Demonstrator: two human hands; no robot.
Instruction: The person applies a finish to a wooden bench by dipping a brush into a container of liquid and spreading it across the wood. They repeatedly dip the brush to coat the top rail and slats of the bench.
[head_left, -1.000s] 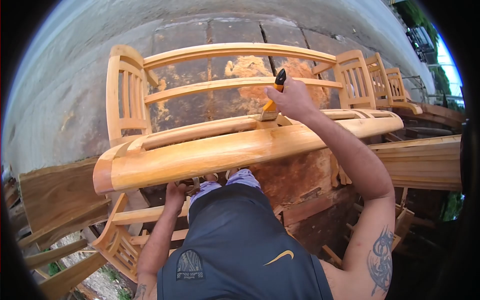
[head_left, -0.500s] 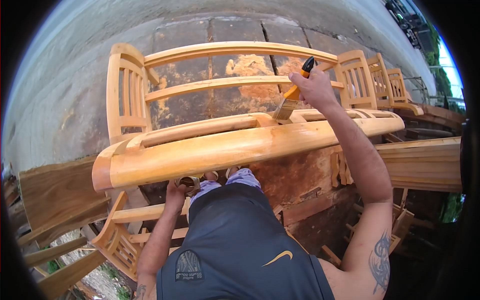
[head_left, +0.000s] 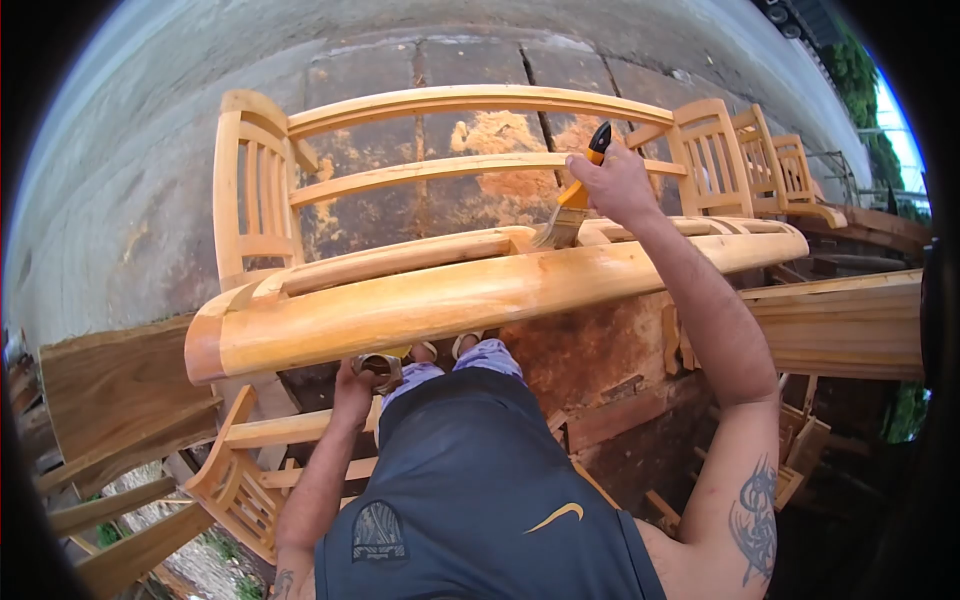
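Observation:
My right hand (head_left: 622, 186) is closed round a paintbrush (head_left: 572, 200) with a yellow and black handle. Its bristles touch the broad curved top rail (head_left: 400, 303) of a pale wooden bench frame, just left of the middle of the far part. Part of that rail looks shiny and wet. Low on the near side, my left hand (head_left: 352, 392) grips a small round container (head_left: 380, 370), tilted so its mouth faces up; what is inside is hard to make out. Slatted bench ends (head_left: 262, 185) stand beyond the rail.
Another slatted wooden frame (head_left: 240, 490) lies at lower left beside a wide plank (head_left: 120, 385). Stacked boards (head_left: 835, 325) stick in from the right. More slatted furniture (head_left: 795, 170) stands at the far right. My sandalled feet are below the rail.
My right hand has shifted slightly left and down with the paintbrush, and its bristles now press and bend on the rail. My left hand and the container have hardly moved.

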